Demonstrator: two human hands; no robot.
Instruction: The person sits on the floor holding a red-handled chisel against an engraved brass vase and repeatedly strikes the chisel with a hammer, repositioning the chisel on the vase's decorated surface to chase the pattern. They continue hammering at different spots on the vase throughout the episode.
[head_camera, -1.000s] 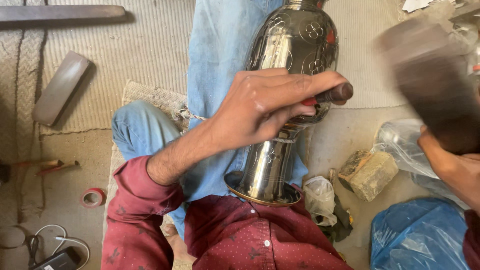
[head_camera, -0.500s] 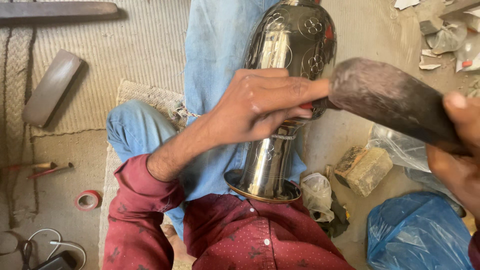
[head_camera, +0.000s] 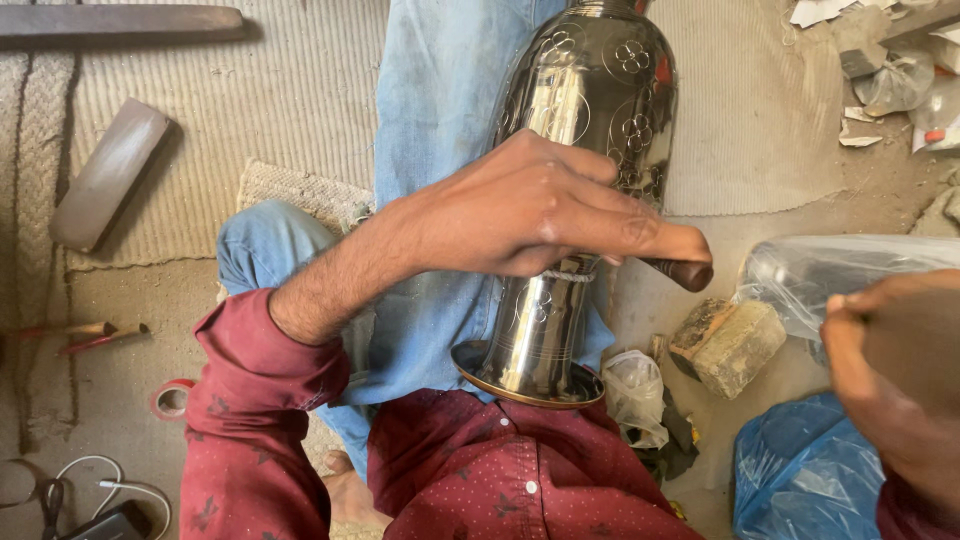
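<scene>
One view only, the head camera looking straight down at a seated person's lap; a tall polished metal vase (head_camera: 585, 150), engraved with flower rings, lies along the jeans-clad leg (head_camera: 440, 120), its flared foot against the red shirt (head_camera: 500, 470) and its shoulder pointing away up the frame; the left hand (head_camera: 530, 205) reaches across the middle of the vase from the left, lying on top of it, fingers clenched around a dark-tipped tool (head_camera: 680, 270) whose end sticks out past the thumb on the vase's right side; the narrow waist of the vase shows just below that hand, the broad body just above it; the right hand (head_camera: 890, 390) sits at the right edge of the frame, well apart from the vase and lower, blurred and partly cut off; it looks curled, but whether it grips anything I cannot tell; between that hand and the vase lies a wooden block (head_camera: 725, 345) on the floor, with a clear plastic bag (head_camera: 850, 270) behind it and a blue bag (head_camera: 800, 475) beneath the hand; a small crumpled bag (head_camera: 635, 395) rests beside the vase's foot; on the left, a woven mat (head_camera: 200, 120) carries a grey bar (head_camera: 105, 185); nearer, a roll of red tape (head_camera: 170, 398) lies on the bare floor.
</scene>
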